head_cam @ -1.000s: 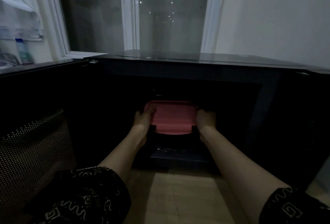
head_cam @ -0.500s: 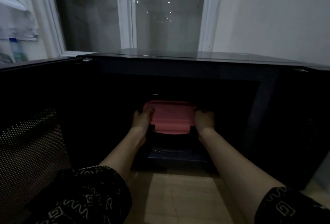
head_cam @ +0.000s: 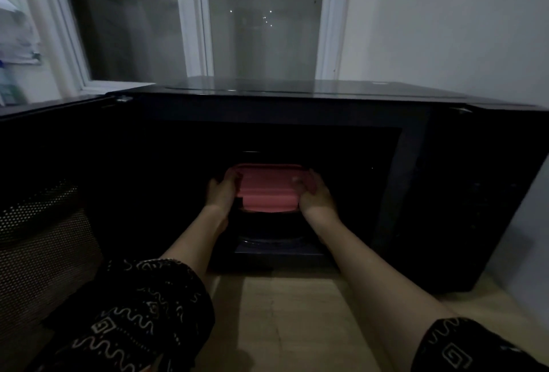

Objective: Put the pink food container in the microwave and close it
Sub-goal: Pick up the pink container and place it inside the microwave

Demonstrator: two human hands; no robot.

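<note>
Both hands are inside the black microwave (head_cam: 297, 110): left hand (head_cam: 221, 193) and right hand (head_cam: 315, 195) clasp the short ends of the pink rectangular lidded food container (head_cam: 269, 190). I'd set it centred on the turntable, release evenly, then swing the mesh-windowed door (head_cam: 41, 223) closed.

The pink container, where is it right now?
In the head view, the pink container sits centre frame inside the open microwave, between the left hand and right hand.
</note>
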